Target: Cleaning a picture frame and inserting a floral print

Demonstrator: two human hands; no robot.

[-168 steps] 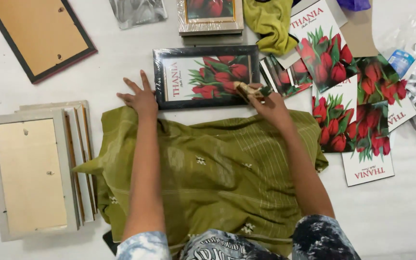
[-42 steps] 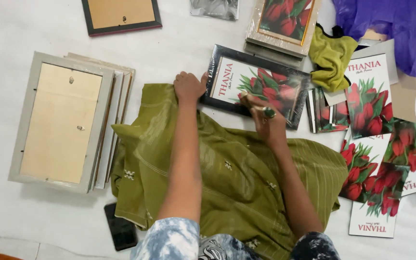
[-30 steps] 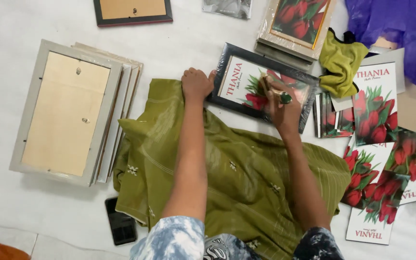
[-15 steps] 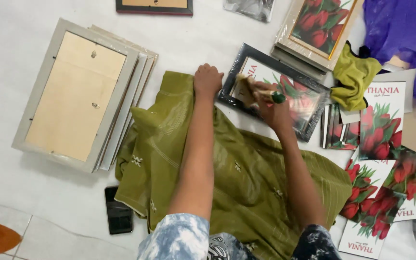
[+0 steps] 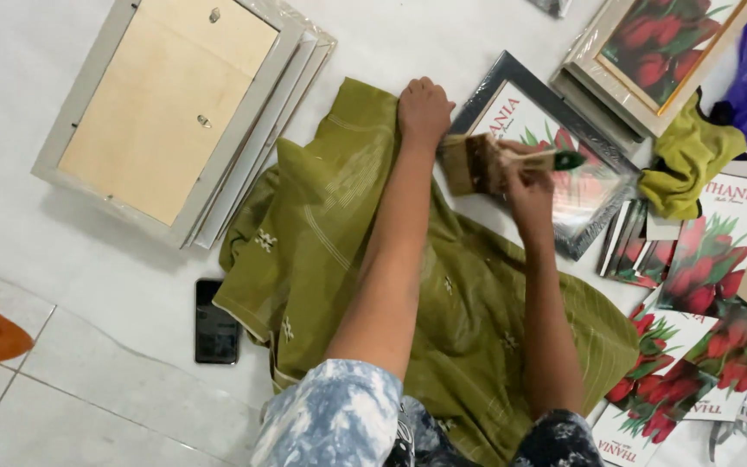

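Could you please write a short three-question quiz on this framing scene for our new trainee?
1. True or false: the right hand holds a flat wooden paintbrush over the dark-framed tulip picture.
2. What does the left hand rest on?
A. the frame's edge
B. the black phone
3. Fill in: the stacked grey frames lie face ____.

Key: 1 true; 2 A; 3 down.
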